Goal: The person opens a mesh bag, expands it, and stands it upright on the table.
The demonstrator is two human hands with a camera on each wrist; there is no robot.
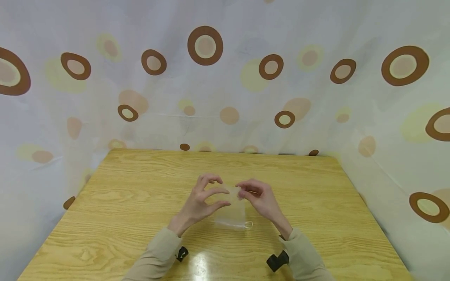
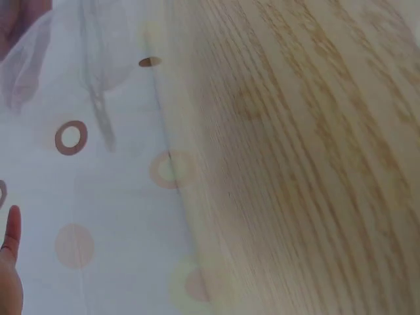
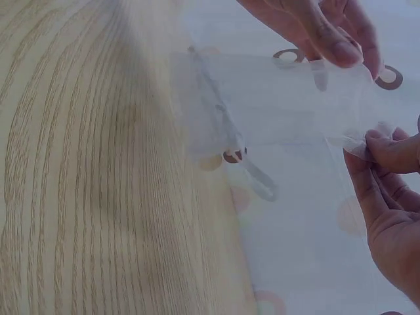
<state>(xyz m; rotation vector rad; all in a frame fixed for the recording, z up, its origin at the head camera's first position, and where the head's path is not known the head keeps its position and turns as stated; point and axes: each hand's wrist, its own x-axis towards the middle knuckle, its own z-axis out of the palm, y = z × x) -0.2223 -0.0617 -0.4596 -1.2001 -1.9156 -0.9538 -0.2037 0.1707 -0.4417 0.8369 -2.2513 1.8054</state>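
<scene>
A thin, see-through drawstring bag [image 1: 230, 212] hangs between the two hands above the table. A pale cord runs along its lower edge and ends in a small loop [image 1: 249, 224] at the right. My right hand [image 1: 261, 197] pinches the bag's upper right corner between thumb and fingers, plainest in the right wrist view. On the other side, my left hand [image 1: 198, 201] has its thumb and fingers spread apart beside the upper left part of the bag. Whether those fingertips touch the film I cannot tell. In the left wrist view the bag is partly cut off at the upper left.
A wood-grain table [image 1: 123, 218] spreads under both hands. Behind it and at both sides hangs a white curtain [image 1: 228, 86] with brown rings and pale dots. Black wrist mounts [image 1: 277, 260] show at both sleeves.
</scene>
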